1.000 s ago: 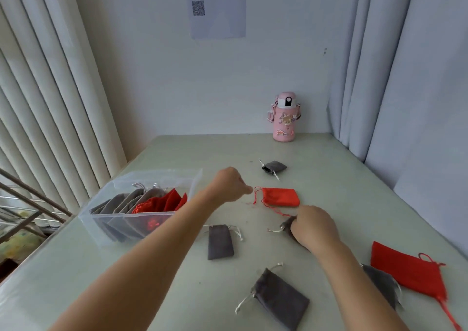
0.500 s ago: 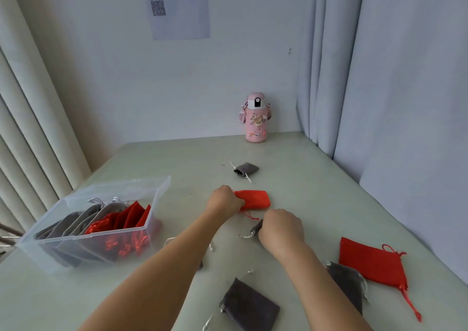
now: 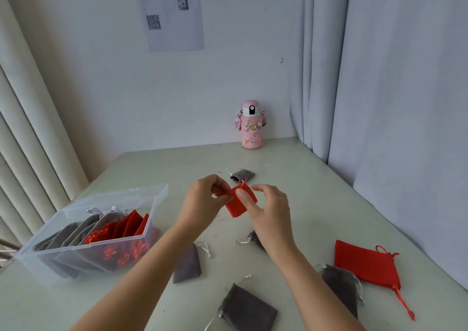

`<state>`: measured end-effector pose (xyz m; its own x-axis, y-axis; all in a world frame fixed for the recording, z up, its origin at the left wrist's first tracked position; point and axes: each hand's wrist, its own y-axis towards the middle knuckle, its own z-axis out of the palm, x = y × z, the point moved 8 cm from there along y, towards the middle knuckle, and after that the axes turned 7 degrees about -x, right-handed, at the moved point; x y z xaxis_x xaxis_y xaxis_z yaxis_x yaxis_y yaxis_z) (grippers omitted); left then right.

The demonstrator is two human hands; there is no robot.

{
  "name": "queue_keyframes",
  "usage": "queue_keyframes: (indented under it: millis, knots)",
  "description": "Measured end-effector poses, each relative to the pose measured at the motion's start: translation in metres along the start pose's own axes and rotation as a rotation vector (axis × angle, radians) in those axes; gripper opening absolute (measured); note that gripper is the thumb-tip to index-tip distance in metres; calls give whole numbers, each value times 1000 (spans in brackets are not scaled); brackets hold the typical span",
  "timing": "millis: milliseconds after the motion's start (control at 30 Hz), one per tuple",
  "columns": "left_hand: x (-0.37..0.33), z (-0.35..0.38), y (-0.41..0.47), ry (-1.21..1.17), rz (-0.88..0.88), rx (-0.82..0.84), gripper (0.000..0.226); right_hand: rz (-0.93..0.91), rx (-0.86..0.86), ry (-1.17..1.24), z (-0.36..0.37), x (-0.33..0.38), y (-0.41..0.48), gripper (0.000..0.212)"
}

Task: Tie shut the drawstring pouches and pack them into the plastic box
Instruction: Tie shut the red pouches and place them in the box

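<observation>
A small red drawstring pouch (image 3: 239,204) is held up above the table between both hands. My left hand (image 3: 202,201) pinches the red cord at its gathered mouth. My right hand (image 3: 268,211) pinches the pouch body with thumb and fingers. The clear plastic box (image 3: 141,196) stands at the left, holding several grey and red pouches on edge. Loose on the table lie a larger red pouch (image 3: 367,265) at the right, a grey pouch (image 3: 241,175) behind my hands, and grey pouches (image 3: 187,265) (image 3: 247,310) (image 3: 340,285) near me.
A pink drinking bottle (image 3: 251,125) stands at the table's far edge against the wall. Curtains hang along the right side and vertical blinds along the left. Another grey pouch (image 3: 255,239) lies partly hidden under my right wrist.
Both hands have lifted the small red pouch off the table. My right hand left the grey pouch it was resting on and took hold of the red one.
</observation>
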<state>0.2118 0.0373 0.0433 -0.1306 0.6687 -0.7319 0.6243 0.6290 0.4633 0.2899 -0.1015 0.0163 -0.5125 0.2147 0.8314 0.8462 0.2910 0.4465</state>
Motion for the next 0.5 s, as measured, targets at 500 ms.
queue_keyframes:
  millis: [500]
  knots:
    - [14,-21,-39,-30,-52,0,11,328,181,690,19,-2,-9,8]
